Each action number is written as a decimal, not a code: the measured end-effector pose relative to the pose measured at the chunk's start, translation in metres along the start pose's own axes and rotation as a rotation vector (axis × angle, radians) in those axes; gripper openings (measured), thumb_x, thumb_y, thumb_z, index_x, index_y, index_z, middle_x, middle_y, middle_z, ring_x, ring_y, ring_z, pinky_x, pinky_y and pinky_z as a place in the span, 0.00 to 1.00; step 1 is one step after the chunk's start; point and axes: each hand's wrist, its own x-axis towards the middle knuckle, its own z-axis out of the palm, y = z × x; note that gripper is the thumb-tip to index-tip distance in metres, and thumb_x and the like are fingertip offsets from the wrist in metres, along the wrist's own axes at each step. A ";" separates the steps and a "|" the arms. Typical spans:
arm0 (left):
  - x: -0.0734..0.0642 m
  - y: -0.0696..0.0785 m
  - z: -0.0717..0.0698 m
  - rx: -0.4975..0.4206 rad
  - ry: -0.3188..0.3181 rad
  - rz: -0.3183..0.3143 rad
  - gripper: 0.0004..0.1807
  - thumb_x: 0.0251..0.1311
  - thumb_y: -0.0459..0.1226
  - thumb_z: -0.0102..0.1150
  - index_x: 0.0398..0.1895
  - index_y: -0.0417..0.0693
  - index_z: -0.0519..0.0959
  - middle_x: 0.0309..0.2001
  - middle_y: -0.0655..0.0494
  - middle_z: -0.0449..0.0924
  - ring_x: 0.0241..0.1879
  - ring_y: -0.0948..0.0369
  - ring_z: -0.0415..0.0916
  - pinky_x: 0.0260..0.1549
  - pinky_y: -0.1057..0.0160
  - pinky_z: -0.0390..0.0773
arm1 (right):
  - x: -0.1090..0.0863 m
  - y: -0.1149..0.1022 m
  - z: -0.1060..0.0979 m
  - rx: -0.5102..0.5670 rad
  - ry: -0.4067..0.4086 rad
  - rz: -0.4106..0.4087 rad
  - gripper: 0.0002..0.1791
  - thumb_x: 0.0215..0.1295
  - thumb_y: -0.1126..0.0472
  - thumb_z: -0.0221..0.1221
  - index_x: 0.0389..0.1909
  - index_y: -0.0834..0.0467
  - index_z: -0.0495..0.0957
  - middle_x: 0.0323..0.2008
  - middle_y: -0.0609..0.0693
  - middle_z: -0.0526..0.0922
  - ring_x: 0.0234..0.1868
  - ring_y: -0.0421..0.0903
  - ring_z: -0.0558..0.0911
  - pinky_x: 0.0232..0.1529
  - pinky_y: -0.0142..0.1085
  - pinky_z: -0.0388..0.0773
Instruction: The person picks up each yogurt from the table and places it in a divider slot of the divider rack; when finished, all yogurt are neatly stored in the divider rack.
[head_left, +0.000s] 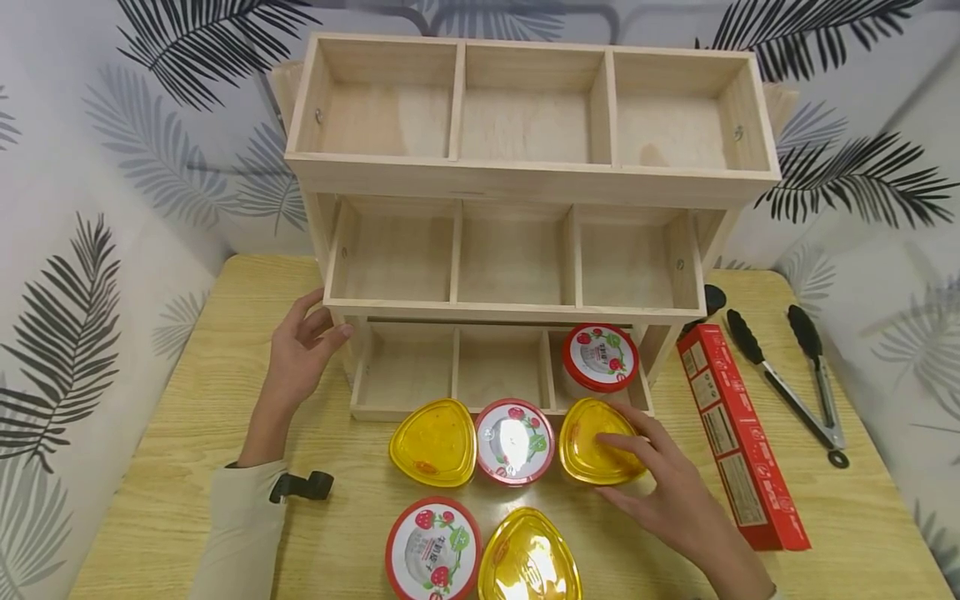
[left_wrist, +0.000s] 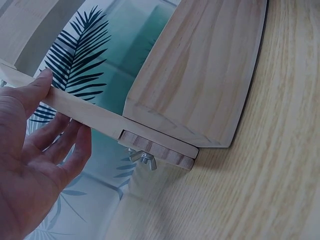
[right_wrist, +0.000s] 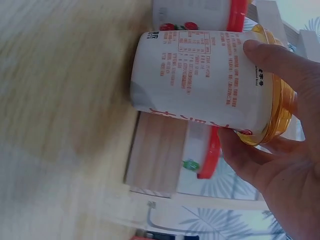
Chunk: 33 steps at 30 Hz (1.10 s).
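Observation:
My right hand grips a cup with a yellow rounded-triangle lid, just in front of the rack's lowest tier. In the right wrist view, the thumb lies on the printed white side of this cup, and the other fingers are on its far side near the lid. At the left of the three-tier wooden rack, my left hand holds a side upright. The left wrist view shows thumb and fingers on opposite sides of this wooden upright. A red-lidded cup stands in the lowest tier's right compartment.
Left of the gripped cup are a red-lidded cup and a yellow-lidded cup. Closer to me stand another red-lidded cup and another yellow-lidded cup. A red box and black-tipped tongs lie at the right.

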 end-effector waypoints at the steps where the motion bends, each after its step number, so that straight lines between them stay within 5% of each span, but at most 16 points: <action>1: 0.000 0.000 0.000 -0.003 0.000 -0.001 0.32 0.67 0.31 0.61 0.73 0.49 0.65 0.66 0.39 0.72 0.63 0.53 0.73 0.52 0.71 0.77 | 0.000 -0.002 -0.003 -0.005 0.005 0.005 0.41 0.30 0.72 0.82 0.52 0.50 0.80 0.68 0.56 0.69 0.62 0.58 0.73 0.59 0.15 0.61; 6: -0.001 0.000 -0.001 -0.001 0.003 -0.005 0.31 0.67 0.32 0.62 0.72 0.47 0.65 0.66 0.39 0.72 0.63 0.53 0.73 0.52 0.71 0.77 | 0.003 -0.009 -0.019 -0.006 0.063 -0.018 0.43 0.27 0.74 0.82 0.52 0.52 0.80 0.67 0.57 0.70 0.62 0.56 0.74 0.58 0.15 0.62; 10: -0.001 0.001 -0.001 0.007 0.006 -0.015 0.30 0.67 0.33 0.62 0.71 0.47 0.66 0.66 0.40 0.72 0.64 0.51 0.72 0.52 0.71 0.77 | 0.009 -0.010 -0.031 0.000 0.124 -0.078 0.31 0.46 0.54 0.79 0.52 0.54 0.81 0.67 0.58 0.71 0.64 0.48 0.72 0.59 0.17 0.64; 13: -0.001 0.000 -0.001 0.001 0.008 -0.016 0.30 0.67 0.33 0.62 0.71 0.46 0.66 0.66 0.39 0.72 0.64 0.51 0.72 0.52 0.71 0.77 | 0.017 -0.009 -0.035 0.018 0.167 -0.124 0.30 0.59 0.37 0.64 0.52 0.56 0.81 0.66 0.60 0.71 0.66 0.44 0.70 0.60 0.19 0.64; 15: -0.001 0.000 -0.001 -0.004 0.007 -0.014 0.29 0.67 0.33 0.62 0.70 0.46 0.66 0.66 0.38 0.72 0.63 0.54 0.73 0.52 0.71 0.77 | 0.023 -0.007 -0.036 0.028 0.192 -0.154 0.32 0.62 0.34 0.57 0.52 0.58 0.82 0.66 0.62 0.72 0.67 0.44 0.69 0.61 0.19 0.64; 19: 0.000 -0.001 0.000 -0.015 0.004 -0.009 0.29 0.67 0.32 0.62 0.70 0.45 0.67 0.65 0.38 0.72 0.62 0.58 0.74 0.51 0.71 0.77 | 0.035 -0.009 -0.035 0.027 0.191 -0.170 0.30 0.61 0.39 0.64 0.53 0.58 0.81 0.68 0.60 0.70 0.68 0.51 0.70 0.63 0.21 0.64; 22: -0.001 -0.002 -0.001 -0.016 0.003 -0.012 0.29 0.67 0.32 0.62 0.70 0.45 0.67 0.65 0.38 0.73 0.61 0.58 0.74 0.51 0.71 0.78 | 0.043 -0.011 -0.032 0.037 0.179 -0.170 0.30 0.48 0.58 0.79 0.53 0.58 0.81 0.69 0.59 0.69 0.67 0.57 0.70 0.63 0.22 0.64; 25: -0.002 -0.002 -0.002 -0.006 0.003 -0.017 0.29 0.67 0.33 0.62 0.70 0.45 0.66 0.64 0.39 0.73 0.61 0.58 0.74 0.52 0.70 0.77 | 0.051 -0.014 -0.027 0.058 0.172 -0.159 0.41 0.30 0.77 0.80 0.53 0.59 0.81 0.69 0.59 0.69 0.68 0.58 0.69 0.63 0.22 0.65; 33: -0.001 -0.002 -0.001 -0.026 0.003 -0.004 0.28 0.67 0.31 0.62 0.69 0.43 0.67 0.63 0.36 0.74 0.58 0.64 0.75 0.52 0.70 0.77 | 0.067 -0.012 -0.011 0.092 0.148 -0.175 0.39 0.33 0.78 0.79 0.53 0.60 0.80 0.70 0.60 0.67 0.68 0.57 0.68 0.63 0.22 0.65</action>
